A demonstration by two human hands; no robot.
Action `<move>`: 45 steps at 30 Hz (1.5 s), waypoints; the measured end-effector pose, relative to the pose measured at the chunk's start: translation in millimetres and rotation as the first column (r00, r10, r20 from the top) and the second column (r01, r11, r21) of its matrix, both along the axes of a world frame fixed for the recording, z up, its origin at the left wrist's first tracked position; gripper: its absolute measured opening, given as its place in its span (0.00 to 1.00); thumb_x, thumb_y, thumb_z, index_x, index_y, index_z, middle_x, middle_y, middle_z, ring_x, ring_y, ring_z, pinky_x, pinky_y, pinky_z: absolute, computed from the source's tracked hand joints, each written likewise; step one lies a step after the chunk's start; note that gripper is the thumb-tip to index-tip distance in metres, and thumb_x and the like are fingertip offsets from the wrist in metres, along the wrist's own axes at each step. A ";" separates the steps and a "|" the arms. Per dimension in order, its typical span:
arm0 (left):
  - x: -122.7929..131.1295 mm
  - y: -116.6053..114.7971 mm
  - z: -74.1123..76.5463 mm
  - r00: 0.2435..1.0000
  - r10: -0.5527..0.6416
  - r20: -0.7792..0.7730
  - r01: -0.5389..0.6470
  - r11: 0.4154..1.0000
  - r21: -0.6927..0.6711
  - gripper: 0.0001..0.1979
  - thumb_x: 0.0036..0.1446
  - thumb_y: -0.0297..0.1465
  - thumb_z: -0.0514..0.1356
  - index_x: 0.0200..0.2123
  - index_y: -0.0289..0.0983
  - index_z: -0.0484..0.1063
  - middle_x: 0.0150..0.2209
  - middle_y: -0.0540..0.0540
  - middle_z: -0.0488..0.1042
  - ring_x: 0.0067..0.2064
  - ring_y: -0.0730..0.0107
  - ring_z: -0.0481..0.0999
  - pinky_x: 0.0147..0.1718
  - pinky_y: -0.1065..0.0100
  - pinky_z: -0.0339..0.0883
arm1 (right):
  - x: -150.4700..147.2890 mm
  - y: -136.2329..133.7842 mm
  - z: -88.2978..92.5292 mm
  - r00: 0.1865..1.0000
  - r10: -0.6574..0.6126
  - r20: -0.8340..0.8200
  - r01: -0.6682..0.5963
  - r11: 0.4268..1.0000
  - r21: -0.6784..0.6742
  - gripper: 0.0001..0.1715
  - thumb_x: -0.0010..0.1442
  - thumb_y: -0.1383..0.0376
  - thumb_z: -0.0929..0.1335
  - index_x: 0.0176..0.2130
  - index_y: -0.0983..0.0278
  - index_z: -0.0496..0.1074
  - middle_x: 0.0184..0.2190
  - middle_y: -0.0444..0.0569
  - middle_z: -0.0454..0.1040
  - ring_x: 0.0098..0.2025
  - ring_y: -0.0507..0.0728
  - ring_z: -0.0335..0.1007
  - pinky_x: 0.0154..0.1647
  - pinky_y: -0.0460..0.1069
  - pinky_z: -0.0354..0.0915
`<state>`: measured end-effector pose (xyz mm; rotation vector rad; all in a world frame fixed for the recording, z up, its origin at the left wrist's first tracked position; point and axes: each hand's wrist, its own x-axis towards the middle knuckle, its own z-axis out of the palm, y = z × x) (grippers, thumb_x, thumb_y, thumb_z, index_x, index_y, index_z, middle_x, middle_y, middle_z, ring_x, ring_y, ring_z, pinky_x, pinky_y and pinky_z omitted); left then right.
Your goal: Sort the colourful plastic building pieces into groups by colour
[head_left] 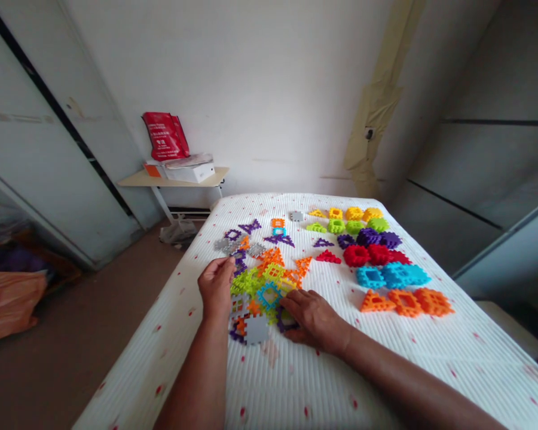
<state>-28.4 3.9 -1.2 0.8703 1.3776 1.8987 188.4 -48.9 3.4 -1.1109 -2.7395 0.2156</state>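
A mixed heap of plastic interlocking building pieces lies on the covered table. My left hand (217, 280) is at the heap's left edge, thumb and forefinger pinched at a purple interlocking piece (239, 260). My right hand (316, 318) reaches over the heap's right side. Its fingers and thumb close around a purple open-centred piece (285, 321), partly hidden by the hand. Between the hands are green pieces (246, 280), a light blue frame piece (269, 295) and a yellow piece (274, 272). A grey square piece (256, 330) rests at the heap's near edge.
Sorted stacks stand on the right: yellow (354, 213), green (336, 226), purple (370, 237), red (356, 255), light blue (401, 275) and orange (406, 303). Beyond the table's far left corner, a small side table (137, 179) holds a red bag (164, 136) and a white box (192, 173).
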 end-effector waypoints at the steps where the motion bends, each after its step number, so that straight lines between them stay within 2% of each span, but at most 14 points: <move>1: 1.9 -1.0 0.3 0.999 0.001 -0.037 -0.001 1.000 -0.013 0.12 0.42 0.36 0.64 0.28 0.33 0.72 0.17 0.55 0.67 0.18 0.80 0.61 0.18 0.76 0.52 | 0.7 0.8 -0.6 1.000 0.005 -0.014 -0.005 1.000 -0.001 0.26 0.51 0.58 0.70 0.48 0.64 0.66 0.41 0.53 0.71 0.42 0.60 0.67 0.40 0.53 0.62; 3: 7.2 -4.0 1.3 0.991 -0.026 -0.133 0.021 0.999 -0.037 0.11 0.42 0.36 0.64 0.27 0.34 0.73 0.18 0.54 0.68 0.20 0.78 0.63 0.19 0.75 0.55 | 2.8 2.3 -1.7 0.998 0.017 -0.065 -0.017 1.000 -0.004 0.27 0.50 0.59 0.70 0.49 0.64 0.66 0.42 0.53 0.71 0.42 0.60 0.67 0.42 0.53 0.62; 6: 18.9 -10.0 2.8 0.941 -0.154 -0.302 0.141 0.988 -0.066 0.09 0.43 0.35 0.63 0.25 0.35 0.74 0.19 0.53 0.69 0.22 0.75 0.66 0.23 0.74 0.59 | 8.4 6.7 -3.9 0.973 -0.033 -0.228 0.038 0.999 0.018 0.29 0.50 0.62 0.70 0.51 0.64 0.64 0.46 0.54 0.70 0.46 0.61 0.66 0.46 0.55 0.63; 10: 37.0 -17.5 1.4 0.787 -0.351 -0.507 0.351 0.931 -0.100 0.07 0.47 0.34 0.61 0.25 0.36 0.75 0.20 0.51 0.70 0.23 0.74 0.66 0.24 0.73 0.59 | 18.5 16.8 -8.9 0.880 -0.112 -0.462 0.170 0.982 0.086 0.28 0.52 0.65 0.68 0.53 0.62 0.63 0.49 0.56 0.67 0.51 0.61 0.63 0.50 0.57 0.62; 13: 47.0 -20.5 -1.0 0.667 -0.445 -0.597 0.462 0.876 -0.137 0.08 0.50 0.34 0.59 0.25 0.37 0.75 0.22 0.50 0.71 0.25 0.73 0.66 0.26 0.72 0.58 | 23.0 22.2 -12.6 0.842 -0.142 -0.520 0.225 0.969 0.100 0.29 0.52 0.66 0.68 0.54 0.62 0.62 0.49 0.57 0.66 0.51 0.61 0.63 0.50 0.58 0.64; 16: 52.3 -21.1 -2.8 0.616 -0.497 -0.611 0.512 0.842 -0.168 0.09 0.50 0.35 0.59 0.24 0.37 0.74 0.22 0.50 0.70 0.25 0.71 0.66 0.26 0.72 0.58 | 22.5 23.2 -14.1 0.832 -0.132 -0.540 0.232 0.965 0.123 0.32 0.53 0.65 0.68 0.56 0.61 0.60 0.49 0.57 0.66 0.51 0.62 0.63 0.50 0.59 0.64; 23: 53.2 -20.2 -4.6 0.655 -0.552 -0.516 0.537 0.820 -0.195 0.10 0.49 0.36 0.59 0.22 0.36 0.73 0.20 0.50 0.67 0.25 0.72 0.65 0.25 0.72 0.57 | 16.6 21.8 -13.6 0.821 -0.100 -0.563 0.230 0.959 0.166 0.32 0.55 0.63 0.67 0.58 0.61 0.57 0.51 0.58 0.65 0.54 0.62 0.61 0.51 0.58 0.63; 27: 52.4 -20.1 -3.8 0.703 -0.586 -0.404 0.548 0.808 -0.218 0.10 0.47 0.36 0.60 0.22 0.35 0.73 0.19 0.51 0.67 0.23 0.73 0.64 0.23 0.73 0.57 | 14.6 23.1 -8.6 0.857 -0.106 -0.504 0.227 0.956 0.186 0.32 0.55 0.62 0.67 0.58 0.61 0.58 0.52 0.58 0.66 0.53 0.63 0.61 0.51 0.59 0.61; 30: 51.9 -19.9 -2.0 0.721 -0.576 -0.386 0.535 0.816 -0.219 0.09 0.46 0.35 0.60 0.20 0.35 0.72 0.18 0.53 0.65 0.22 0.74 0.62 0.22 0.74 0.56 | 10.4 24.8 0.8 0.906 -0.123 -0.405 0.225 0.950 0.216 0.28 0.55 0.62 0.68 0.55 0.63 0.62 0.50 0.57 0.68 0.51 0.63 0.62 0.49 0.58 0.60; 35: 52.0 -20.2 1.6 0.703 -0.530 -0.474 0.509 0.841 -0.185 0.09 0.46 0.33 0.61 0.19 0.36 0.72 0.18 0.51 0.67 0.23 0.73 0.64 0.22 0.73 0.57 | -1.7 28.3 21.5 0.965 -0.167 -0.200 0.209 0.955 0.211 0.29 0.52 0.63 0.69 0.53 0.64 0.64 0.47 0.55 0.70 0.48 0.63 0.61 0.46 0.56 0.58; 39: 49.3 -20.1 2.2 0.750 -0.484 -0.451 0.465 0.870 -0.161 0.09 0.45 0.35 0.62 0.19 0.36 0.74 0.18 0.51 0.67 0.22 0.73 0.64 0.21 0.74 0.58 | 6.3 45.4 42.8 0.984 -0.151 -0.095 0.169 0.960 0.222 0.28 0.53 0.61 0.68 0.52 0.63 0.63 0.44 0.53 0.71 0.46 0.61 0.63 0.45 0.54 0.58; 41: 46.5 -19.4 1.6 0.782 -0.457 -0.425 0.432 0.888 -0.160 0.09 0.44 0.36 0.63 0.20 0.36 0.74 0.18 0.52 0.67 0.21 0.73 0.64 0.21 0.74 0.58 | 24.4 63.5 56.4 0.970 -0.233 -0.071 0.243 0.939 0.242 0.32 0.55 0.60 0.67 0.56 0.66 0.58 0.44 0.54 0.72 0.46 0.60 0.65 0.45 0.52 0.59; 42: 45.2 -19.0 1.4 0.792 -0.444 -0.419 0.419 0.895 -0.157 0.09 0.43 0.36 0.63 0.21 0.36 0.74 0.18 0.51 0.68 0.21 0.73 0.64 0.21 0.74 0.59 | 36.8 74.6 63.6 0.948 -0.317 -0.043 0.317 0.914 0.254 0.34 0.55 0.59 0.67 0.58 0.67 0.56 0.44 0.56 0.72 0.44 0.59 0.66 0.44 0.51 0.60; 45: 43.1 -18.3 1.7 0.810 -0.412 -0.418 0.390 0.910 -0.142 0.09 0.44 0.37 0.63 0.22 0.36 0.75 0.18 0.51 0.69 0.22 0.72 0.66 0.22 0.73 0.60 | 80.0 110.1 82.4 0.794 -0.574 0.198 0.513 0.809 0.286 0.31 0.57 0.57 0.65 0.56 0.67 0.57 0.45 0.58 0.72 0.44 0.60 0.68 0.41 0.49 0.61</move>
